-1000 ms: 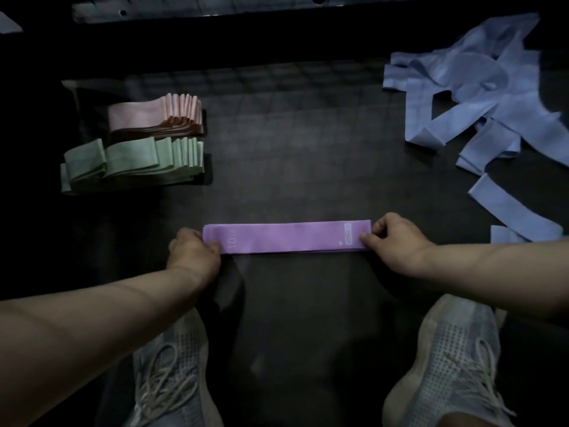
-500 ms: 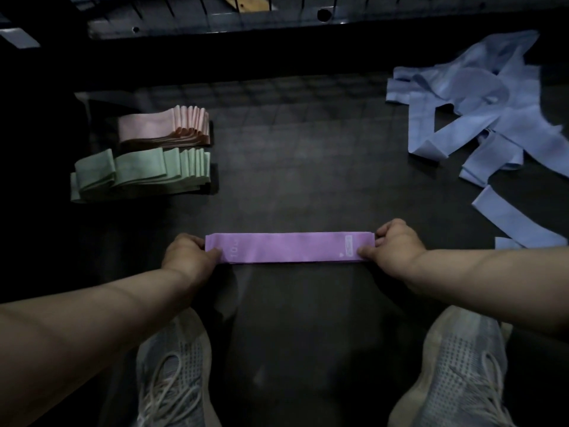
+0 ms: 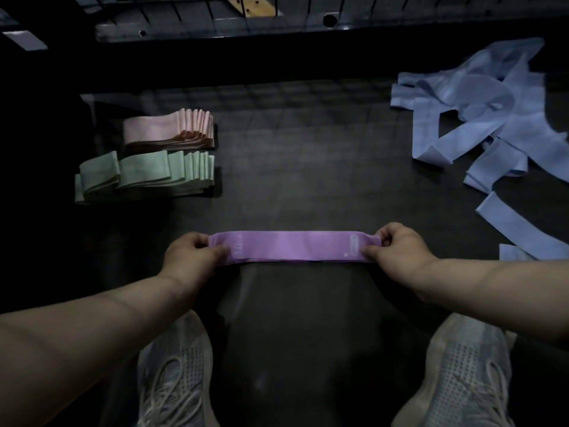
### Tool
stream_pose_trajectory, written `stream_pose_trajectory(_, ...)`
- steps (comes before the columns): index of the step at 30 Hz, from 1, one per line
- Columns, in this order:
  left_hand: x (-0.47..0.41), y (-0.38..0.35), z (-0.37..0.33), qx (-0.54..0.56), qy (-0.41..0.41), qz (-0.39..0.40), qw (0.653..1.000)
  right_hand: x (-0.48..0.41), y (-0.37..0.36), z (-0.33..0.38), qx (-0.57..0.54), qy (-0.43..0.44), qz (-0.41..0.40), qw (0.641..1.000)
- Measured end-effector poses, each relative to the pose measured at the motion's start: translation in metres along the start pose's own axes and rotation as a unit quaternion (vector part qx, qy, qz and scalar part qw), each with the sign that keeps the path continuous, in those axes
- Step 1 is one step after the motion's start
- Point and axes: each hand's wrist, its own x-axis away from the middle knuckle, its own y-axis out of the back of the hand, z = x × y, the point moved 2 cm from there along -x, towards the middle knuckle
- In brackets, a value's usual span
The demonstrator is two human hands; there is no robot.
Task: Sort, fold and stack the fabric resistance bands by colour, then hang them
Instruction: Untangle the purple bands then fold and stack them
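While pinched at both short ends, treat the purple band [image 3: 295, 249] as drawn flat for folding: stretched left to right at near centre, over the dark floor [image 3: 308, 149], just beyond 2 shoes [image 3: 175, 365]. Resting on the floor or raised just off it: not determinable.

Note left hand [image 3: 191, 257]: fingers and thumb curled, pinching the left end. Note right hand [image 3: 397, 245]: same pinch on the right end, beside the small label. Judged purpose of this 2-point hold: pulls the loop's layers flat and aligned so that a fold lands square.

Locate 2 folded stacks at far left: pink stack [image 3: 169, 131] behind, green stack [image 3: 144, 175] in front, just beside each other, well apart from the band. No purple stack visible.

Locate loose blue bands [image 3: 492, 118] heaped at far right, unfolded. Mind 1 blue strip [image 3: 517, 226] lying near the right forearm: likeliest snag on a rightward sweep.

Note metal rack [image 3: 215, 23] along the far edge; possibly for hanging, unconfirmed.
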Motion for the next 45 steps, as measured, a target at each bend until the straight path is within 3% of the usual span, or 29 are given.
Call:
stream_pose_trajectory(8,-0.003,-0.004,0.002,-0.037,0.028,0.048,0.998,-0.011,0.010,-0.003,0.007,-0.049,0.045,0.998)
stream_pose_trajectory(20,-0.017,0.007,-0.005,0.065,0.050,0.034,0.996,-0.003,0.022,0.033,-0.060,-0.051,0.090,0.993)
stream_pose_trajectory(27,-0.025,0.084,-0.011,0.139,0.027,-0.067,0.988,0.010,-0.003,0.122,-0.048,0.037,0.153,0.986)
stream_pose_trajectory(33,-0.035,0.140,0.013,0.119,0.034,-0.110,0.986,0.024,-0.049,0.157,0.004,0.048,0.193,0.980)
stream_pose_trajectory(36,-0.048,0.153,0.018,0.083,0.046,-0.166,0.981,0.024,-0.082,0.174,0.006,0.050,0.189,0.981)
stream_pose_trajectory(40,-0.054,0.162,0.015,-0.012,-0.002,-0.257,0.966,0.029,-0.123,0.200,-0.027,0.033,0.191,0.981)
stream_pose_trajectory(45,-0.041,0.152,0.005,-0.021,-0.067,-0.286,0.956,0.031,-0.159,0.201,-0.070,0.010,0.140,0.988)
